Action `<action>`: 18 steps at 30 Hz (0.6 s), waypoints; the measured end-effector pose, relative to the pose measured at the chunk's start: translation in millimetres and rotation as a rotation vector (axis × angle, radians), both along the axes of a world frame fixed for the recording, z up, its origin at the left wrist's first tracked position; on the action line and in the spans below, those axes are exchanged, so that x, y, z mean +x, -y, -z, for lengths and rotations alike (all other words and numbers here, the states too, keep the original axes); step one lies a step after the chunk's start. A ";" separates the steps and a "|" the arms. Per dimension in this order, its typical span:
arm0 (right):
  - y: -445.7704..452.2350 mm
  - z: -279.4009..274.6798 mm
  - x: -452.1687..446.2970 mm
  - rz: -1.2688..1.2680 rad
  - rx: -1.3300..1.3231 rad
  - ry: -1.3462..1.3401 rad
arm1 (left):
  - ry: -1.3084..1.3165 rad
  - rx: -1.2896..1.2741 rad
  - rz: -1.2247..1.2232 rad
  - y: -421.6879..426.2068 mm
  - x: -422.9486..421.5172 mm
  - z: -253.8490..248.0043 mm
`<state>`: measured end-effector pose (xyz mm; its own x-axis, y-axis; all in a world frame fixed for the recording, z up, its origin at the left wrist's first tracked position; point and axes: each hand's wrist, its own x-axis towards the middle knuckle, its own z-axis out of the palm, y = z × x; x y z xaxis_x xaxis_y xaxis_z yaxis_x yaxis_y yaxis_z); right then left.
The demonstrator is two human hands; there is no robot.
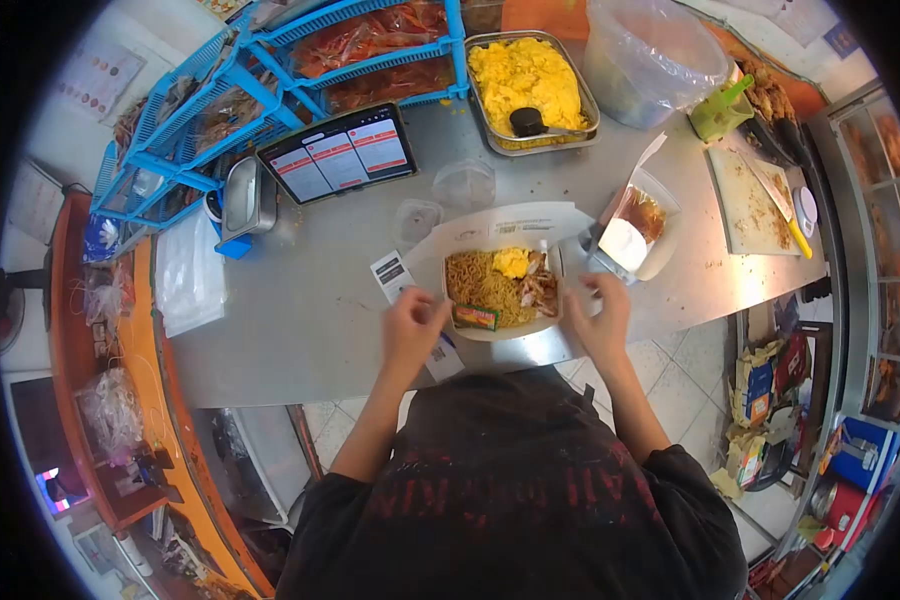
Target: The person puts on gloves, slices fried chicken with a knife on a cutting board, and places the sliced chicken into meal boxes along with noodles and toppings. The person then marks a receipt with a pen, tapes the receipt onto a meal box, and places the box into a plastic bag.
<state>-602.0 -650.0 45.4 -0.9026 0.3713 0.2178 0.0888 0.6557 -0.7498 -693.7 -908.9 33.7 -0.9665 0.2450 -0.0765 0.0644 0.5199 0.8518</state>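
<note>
A paper takeaway box (505,333) stands unfolded in front of me, its white lid (510,222) tipped back. Inside lie brown noodles (475,278), yellow scrambled egg (511,263), chopped meat (540,288) and a small green-and-red packet (475,317). My left hand (411,328) is at the box's left wall, fingers loosely bent and apart. At the right wall is my right hand (602,315), thumb and forefinger spread. Neither hand visibly holds anything; any touch on the walls is unclear. A printed slip (393,274) lies beside my left hand.
Another takeaway box (660,250) with food stands to the right. Behind are a tray of scrambled egg (525,80), a tablet (340,155), clear plastic tubs (464,183) and a lined bucket (650,60). A yellow-handled knife (799,238) rests on a cutting board (745,205).
</note>
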 end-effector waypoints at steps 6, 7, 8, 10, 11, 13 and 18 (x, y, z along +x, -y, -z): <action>-8.6 -62.3 -94.4 -0.056 0.390 -0.387 | -0.706 0.040 0.137 -53.1 -66.8 -50.0; -21.5 -51.0 -98.5 -0.190 0.300 -0.215 | -0.591 0.060 0.198 -51.9 -75.8 -43.4; -26.6 -53.4 -104.9 -0.322 0.212 -0.045 | -0.481 0.080 0.258 -53.1 -84.0 -45.5; -27.3 -53.3 -103.2 -0.291 0.047 -0.083 | -0.491 0.180 0.229 -54.7 -86.4 -44.7; -26.2 -54.0 -100.7 -0.251 -0.125 -0.110 | -0.491 0.276 0.209 -55.4 -85.9 -44.5; -38.9 -44.1 -99.0 -0.322 -0.085 -0.111 | -0.507 0.292 0.291 -45.9 -91.4 -36.5; -48.7 -57.1 -91.1 -0.450 -0.210 -0.028 | -0.491 0.332 0.410 -37.1 -91.9 -42.0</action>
